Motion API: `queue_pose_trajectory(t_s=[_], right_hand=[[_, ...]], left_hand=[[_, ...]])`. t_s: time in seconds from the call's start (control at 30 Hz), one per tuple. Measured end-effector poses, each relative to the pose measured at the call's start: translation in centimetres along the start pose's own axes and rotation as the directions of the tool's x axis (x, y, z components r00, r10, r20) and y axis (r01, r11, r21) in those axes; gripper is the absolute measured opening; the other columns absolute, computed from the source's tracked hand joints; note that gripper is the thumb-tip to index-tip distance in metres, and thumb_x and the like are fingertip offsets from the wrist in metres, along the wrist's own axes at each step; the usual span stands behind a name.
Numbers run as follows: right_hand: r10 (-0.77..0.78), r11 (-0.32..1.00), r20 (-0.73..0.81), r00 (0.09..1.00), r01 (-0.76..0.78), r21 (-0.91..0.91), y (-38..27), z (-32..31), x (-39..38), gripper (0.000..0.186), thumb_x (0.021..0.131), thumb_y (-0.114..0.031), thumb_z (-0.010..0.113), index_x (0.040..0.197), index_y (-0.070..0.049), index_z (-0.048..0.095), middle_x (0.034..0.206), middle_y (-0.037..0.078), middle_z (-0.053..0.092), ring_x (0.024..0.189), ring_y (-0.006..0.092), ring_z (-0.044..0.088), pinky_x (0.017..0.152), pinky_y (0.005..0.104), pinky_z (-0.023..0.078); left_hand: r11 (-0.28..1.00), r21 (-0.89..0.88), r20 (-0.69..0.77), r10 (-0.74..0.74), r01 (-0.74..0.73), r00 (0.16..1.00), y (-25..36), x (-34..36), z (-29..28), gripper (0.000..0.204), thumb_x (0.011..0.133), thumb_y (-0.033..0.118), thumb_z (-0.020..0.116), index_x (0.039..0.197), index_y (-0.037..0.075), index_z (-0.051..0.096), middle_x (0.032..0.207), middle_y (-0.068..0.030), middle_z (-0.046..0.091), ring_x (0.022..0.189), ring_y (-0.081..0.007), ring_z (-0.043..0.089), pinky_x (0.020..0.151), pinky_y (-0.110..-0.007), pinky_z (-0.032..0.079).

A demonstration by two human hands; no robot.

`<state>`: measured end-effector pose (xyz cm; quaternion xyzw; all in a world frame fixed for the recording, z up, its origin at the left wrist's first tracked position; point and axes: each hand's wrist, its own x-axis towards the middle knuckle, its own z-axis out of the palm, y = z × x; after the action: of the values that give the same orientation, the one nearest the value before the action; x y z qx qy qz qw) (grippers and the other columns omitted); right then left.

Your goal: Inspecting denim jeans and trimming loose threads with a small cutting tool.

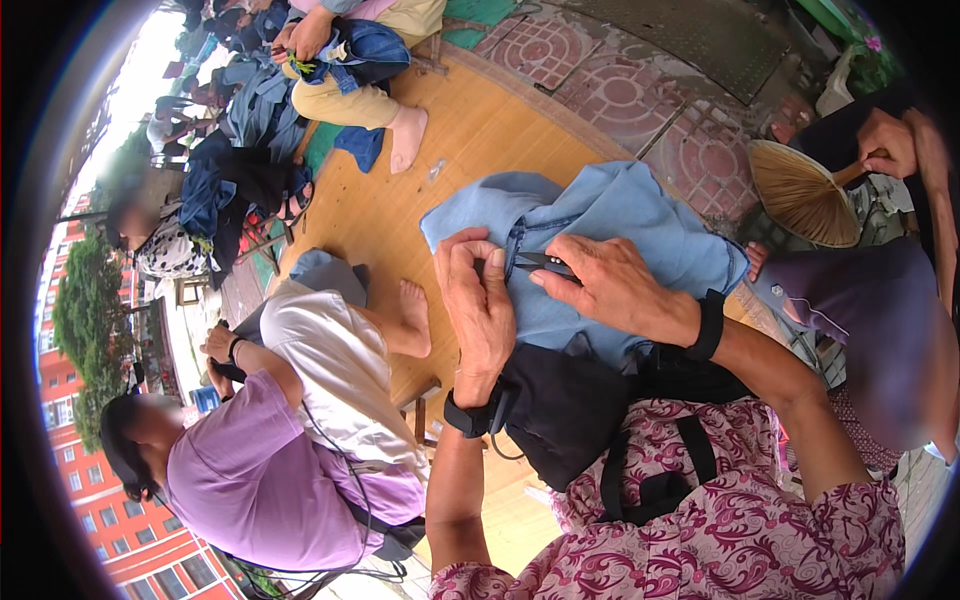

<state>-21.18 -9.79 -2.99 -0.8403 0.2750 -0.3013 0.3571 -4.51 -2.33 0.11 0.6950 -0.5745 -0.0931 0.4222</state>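
Observation:
A light blue denim garment (610,210) lies across my lap over dark black cloth (555,420), with a dark seam strip running down it. My left hand (475,300) has its fingers closed on the denim at that seam. Just to its right, my right hand (600,285) grips small dark-handled snips (540,263), their pointed metal blades reaching toward the seam and the left fingertips. I cannot tell whether the blades touch a thread. Both my wrists wear black bands.
A co-worker in a purple top (240,470) sits at left; others with denim pieces (350,50) sit up front. At right, a person's hand holds a straw fan (795,200). A wooden board (500,130) borders pink paving tiles (620,100). A bare foot (412,315) rests left of me.

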Motion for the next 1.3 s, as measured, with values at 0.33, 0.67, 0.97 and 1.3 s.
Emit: queue_pose_trajectory(t_s=[0.33, 0.67, 0.97, 1.3], right_hand=[[0.021, 1.0, -0.008, 1.0, -0.021, -0.013, -0.3, 0.9, 0.4, 0.031, 0.097, -0.03, 0.061, 0.086, -0.003, 0.05, 0.075, 0.018, 0.063, 0.072, 0.0409, 0.062, 0.063, 0.0521, 0.045], [0.075, 0.996, -0.027, 0.997, -0.074, 0.055, -0.1, 0.6, -0.2, 0.031, 0.097, -0.028, 0.062, 0.086, -0.002, 0.05, 0.075, 0.018, 0.063, 0.07, 0.0409, 0.062, 0.062, 0.0508, 0.046], [0.107, 0.994, -0.015, 0.994, -0.106, 0.034, 0.1, 0.4, -0.1, 0.029, 0.097, -0.027, 0.063, 0.09, -0.002, 0.051, 0.077, 0.017, 0.064, 0.072, 0.0406, 0.064, 0.064, 0.0506, 0.046], [0.094, 0.995, -0.094, 0.991, -0.097, -0.029, 0.6, 1.2, -0.1, 0.026, 0.095, -0.025, 0.067, 0.099, -0.001, 0.057, 0.074, 0.013, 0.063, 0.062, 0.0315, 0.064, 0.057, 0.0434, 0.048]], left_hand=[[1.0, -0.004, -0.029, 0.022, -0.022, 0.999, 0.0, -0.3, 0.4, 0.005, 0.095, 0.002, 0.058, 0.092, 0.0, 0.055, 0.112, -0.0189, 0.058, 0.104, -0.0321, 0.055, 0.092, -0.041, 0.043], [0.999, -0.016, -0.062, 0.03, -0.031, 0.998, 0.0, -0.5, 0.3, 0.005, 0.096, 0.004, 0.058, 0.094, 0.0, 0.055, 0.11, -0.0191, 0.059, 0.104, -0.0319, 0.055, 0.093, -0.041, 0.043], [0.999, -0.01, -0.093, 0.037, -0.038, 0.995, 0.0, -0.3, 0.7, 0.008, 0.097, 0.007, 0.059, 0.094, 0.0, 0.056, 0.108, -0.0174, 0.063, 0.096, -0.0255, 0.058, 0.091, -0.036, 0.044], [0.998, 0.026, -0.082, 0.055, -0.053, 0.995, 0.1, 0.0, 0.8, 0.011, 0.097, 0.01, 0.06, 0.093, 0.0, 0.056, 0.109, -0.0173, 0.063, 0.097, -0.0269, 0.059, 0.09, -0.038, 0.044]])
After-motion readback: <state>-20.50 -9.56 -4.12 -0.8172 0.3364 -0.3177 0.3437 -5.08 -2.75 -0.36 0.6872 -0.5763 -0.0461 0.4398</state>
